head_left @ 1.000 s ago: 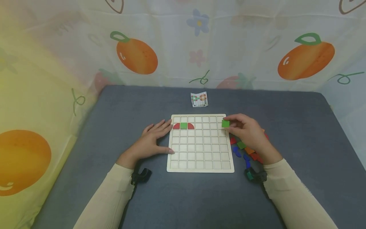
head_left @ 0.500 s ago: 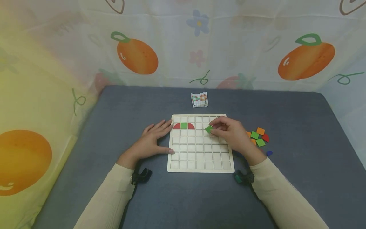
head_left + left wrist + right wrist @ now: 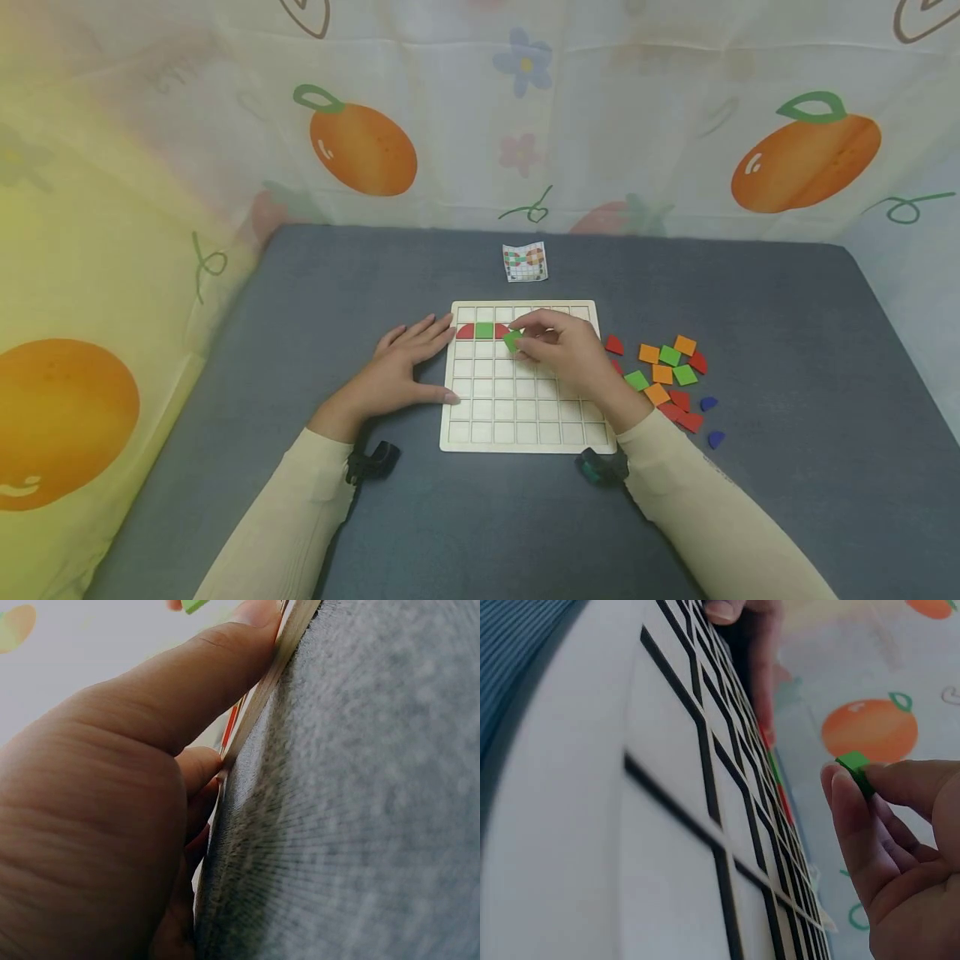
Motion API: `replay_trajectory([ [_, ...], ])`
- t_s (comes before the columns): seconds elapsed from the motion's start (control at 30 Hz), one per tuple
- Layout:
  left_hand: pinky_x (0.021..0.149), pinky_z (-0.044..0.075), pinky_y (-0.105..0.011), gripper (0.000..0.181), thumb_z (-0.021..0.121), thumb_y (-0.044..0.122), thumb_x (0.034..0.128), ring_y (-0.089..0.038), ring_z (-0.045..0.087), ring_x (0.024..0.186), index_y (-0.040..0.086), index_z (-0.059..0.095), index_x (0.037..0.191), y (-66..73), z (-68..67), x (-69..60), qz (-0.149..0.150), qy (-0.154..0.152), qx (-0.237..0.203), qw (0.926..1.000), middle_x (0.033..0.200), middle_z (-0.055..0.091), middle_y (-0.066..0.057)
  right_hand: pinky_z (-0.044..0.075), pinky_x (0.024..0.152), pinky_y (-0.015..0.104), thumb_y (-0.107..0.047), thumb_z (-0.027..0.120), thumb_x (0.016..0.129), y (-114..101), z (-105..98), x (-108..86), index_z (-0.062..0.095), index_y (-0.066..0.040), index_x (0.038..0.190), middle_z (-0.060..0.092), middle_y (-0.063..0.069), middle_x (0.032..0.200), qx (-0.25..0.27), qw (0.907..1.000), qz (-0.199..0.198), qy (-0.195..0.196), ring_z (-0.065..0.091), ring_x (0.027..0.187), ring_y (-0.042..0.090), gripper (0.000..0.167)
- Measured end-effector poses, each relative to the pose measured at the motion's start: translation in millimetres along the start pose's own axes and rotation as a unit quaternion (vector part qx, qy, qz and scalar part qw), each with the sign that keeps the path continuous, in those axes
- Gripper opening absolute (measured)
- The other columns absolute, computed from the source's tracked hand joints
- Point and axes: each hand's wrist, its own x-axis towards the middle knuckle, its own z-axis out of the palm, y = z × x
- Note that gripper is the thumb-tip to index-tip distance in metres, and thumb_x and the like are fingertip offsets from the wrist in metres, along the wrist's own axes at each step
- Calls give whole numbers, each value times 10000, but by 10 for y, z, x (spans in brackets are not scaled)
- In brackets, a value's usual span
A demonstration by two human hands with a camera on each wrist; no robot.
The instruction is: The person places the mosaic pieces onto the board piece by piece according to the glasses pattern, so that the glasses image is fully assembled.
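Observation:
A pale wooden grid board point(image 3: 517, 410) lies on the grey table. In its second row sit a red quarter-round tile point(image 3: 465, 332), a green square tile point(image 3: 484, 331) and another red rounded tile point(image 3: 501, 331), partly covered. My right hand point(image 3: 566, 354) pinches a loose green square tile point(image 3: 856, 771) between thumb and fingertips, just above the board beside that second red tile. My left hand point(image 3: 401, 375) rests at the board's left edge, fingers spread straight; its thumb point(image 3: 187, 682) touches the wooden rim in the left wrist view.
Right of the board lie several loose tiles: orange squares point(image 3: 648, 353), green squares point(image 3: 685, 375), red pieces point(image 3: 690, 422) and blue rounded ones point(image 3: 716, 439). Behind the board lies a small printed pattern card point(image 3: 525, 262). A fruit-printed cloth point(image 3: 465, 100) hangs beyond the table point(image 3: 360, 267).
My right hand has carried the green square tile leftward from the board's right edge to near the second red tile, uncovering the loose tiles. The left hand stays in place.

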Motion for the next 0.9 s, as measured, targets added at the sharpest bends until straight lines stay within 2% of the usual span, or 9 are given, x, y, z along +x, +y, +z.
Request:
replay_trajectory([
  [0.07, 1267, -1, -579, 1090, 911, 538, 873, -208, 95, 1653, 162, 336, 1718, -5, -2, 0, -9, -6, -30, 10000, 1784, 222, 48, 603, 831, 355, -61, 790, 1016, -13, 54, 24, 808, -57, 1233, 786, 40, 1045, 73, 9999, 57, -75, 766, 885, 240, 218],
  [0.23, 1268, -1, -575, 1083, 900, 547, 882, -198, 92, 1653, 168, 328, 1721, -18, -9, -4, 11, -26, -54, 10000, 1785, 214, 58, 597, 867, 388, -97, 788, 1027, -27, 178, 82, 805, -88, 1231, 777, 0, 1073, -165, 9997, 131, -114, 744, 920, 177, 205],
  [0.37, 1267, -3, -574, 1085, 901, 548, 881, -201, 93, 1653, 164, 331, 1720, -23, -19, -8, 45, -27, -94, 9999, 1786, 215, 54, 584, 853, 409, -116, 790, 1030, -36, 267, 128, 791, -96, 1227, 766, -8, 1009, -404, 9991, 89, -119, 733, 872, 162, 198],
  [0.63, 1267, -3, -575, 1082, 905, 542, 878, -199, 92, 1653, 164, 337, 1718, -30, -2, -4, 41, 0, -72, 10000, 1785, 216, 59, 577, 784, 412, -118, 766, 1041, -65, 435, 213, 762, -74, 1183, 770, 47, 899, -305, 9988, 220, -314, 747, 706, 203, 148],
  [0.77, 1268, -2, -575, 1071, 907, 530, 880, -197, 98, 1652, 155, 348, 1714, -26, -1, -7, 65, 28, -59, 10000, 1784, 221, 56, 554, 807, 397, -139, 766, 1045, -96, 506, 267, 756, -70, 1177, 760, 39, 844, -477, 9978, 295, -361, 732, 683, 195, 150],
  [0.9, 1269, -3, -573, 1063, 909, 520, 883, -199, 101, 1652, 147, 355, 1710, -13, -3, -9, 92, 45, -55, 9999, 1784, 225, 50, 540, 750, 373, -155, 751, 1061, -123, 565, 307, 747, -70, 1187, 742, 33, 808, -612, 9966, 374, -417, 712, 673, 193, 152],
])
